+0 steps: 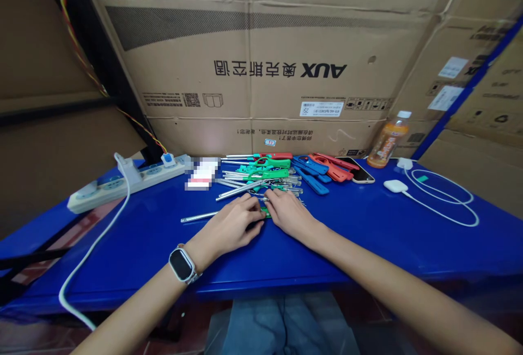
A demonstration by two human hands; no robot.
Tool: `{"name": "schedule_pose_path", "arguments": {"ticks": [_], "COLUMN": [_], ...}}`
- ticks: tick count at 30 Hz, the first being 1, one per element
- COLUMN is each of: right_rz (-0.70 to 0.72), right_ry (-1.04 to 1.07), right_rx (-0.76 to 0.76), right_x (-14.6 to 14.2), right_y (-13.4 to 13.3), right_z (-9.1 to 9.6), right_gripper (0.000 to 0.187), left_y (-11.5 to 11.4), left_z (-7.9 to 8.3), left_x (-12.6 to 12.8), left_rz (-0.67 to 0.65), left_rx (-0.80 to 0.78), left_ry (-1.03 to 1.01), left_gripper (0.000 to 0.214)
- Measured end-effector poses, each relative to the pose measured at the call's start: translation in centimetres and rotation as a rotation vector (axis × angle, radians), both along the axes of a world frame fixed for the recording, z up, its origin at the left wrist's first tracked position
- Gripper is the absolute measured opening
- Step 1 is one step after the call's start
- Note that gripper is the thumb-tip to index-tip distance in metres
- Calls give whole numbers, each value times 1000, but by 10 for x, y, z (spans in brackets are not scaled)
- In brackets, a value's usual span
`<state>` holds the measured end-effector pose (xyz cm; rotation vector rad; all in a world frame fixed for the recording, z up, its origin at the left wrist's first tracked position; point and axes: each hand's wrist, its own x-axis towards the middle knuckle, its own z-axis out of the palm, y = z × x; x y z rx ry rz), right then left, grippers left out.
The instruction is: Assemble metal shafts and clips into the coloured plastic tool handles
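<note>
On the blue table [368, 230], the left hand [237, 216] grips a long-tubed lighter [200, 216] just before the lighter pile [269, 172]; the right hand [289, 211] bends over it, pinching or not, I can't tell. Rightward, a capped bottle [386, 142] holds orange liquid.

A plain blue is shown by the tabletop [368, 246]. At its middle, silver is seen on the metal rods [200, 216], green on the handles [269, 174]. Farther right, blue casings [318, 184] are set off by red casings [335, 171]. The far cardboard [163, 72], coloured brown, is printed with black lettering [322, 70] and a dark meshed band [171, 25]. Orange is shown by the bottle [384, 145] at right, topped by a white cap [404, 114]. Red and yellow are twisted together in the wires [71, 34] at far left.
</note>
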<state>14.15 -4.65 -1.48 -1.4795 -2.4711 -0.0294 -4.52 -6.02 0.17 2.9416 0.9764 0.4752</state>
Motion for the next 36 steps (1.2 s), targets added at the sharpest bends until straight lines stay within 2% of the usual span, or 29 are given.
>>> {"name": "schedule_pose_path", "arguments": {"ticks": [6, 8, 12, 18, 21, 27, 32, 36], "right_rz": [101, 128, 172, 198, 200, 191, 248, 285], "right_ry": [274, 344, 410, 435, 432, 435, 420, 429], "right_rx": [-53, -82, -89, -72, -62, -25, 39, 26], "right_x": [17, 25, 34, 36, 36, 35, 34, 34], "right_y": [2, 3, 2, -1, -3, -7, -8, -8], "right_z": [3, 4, 6, 4, 4, 5, 3, 0], "right_gripper": [25, 20, 6, 11, 11, 5, 6, 9], "left_y": [-2, -3, -4, 2, 15, 43, 42, 38], "left_z": [-1, -2, -4, 2, 9, 17, 14, 8], "left_x": [2, 1, 1, -1, -1, 7, 10, 8], "left_rz": [7, 7, 16, 89, 129, -13, -12, -17], "left_rx": [-5, -2, 13, 61, -43, -318, -389, -427], "left_ry": [22, 11, -21, -215, -211, -174, -253, -308], "left_gripper": [23, 24, 25, 21, 23, 19, 17, 16]}}
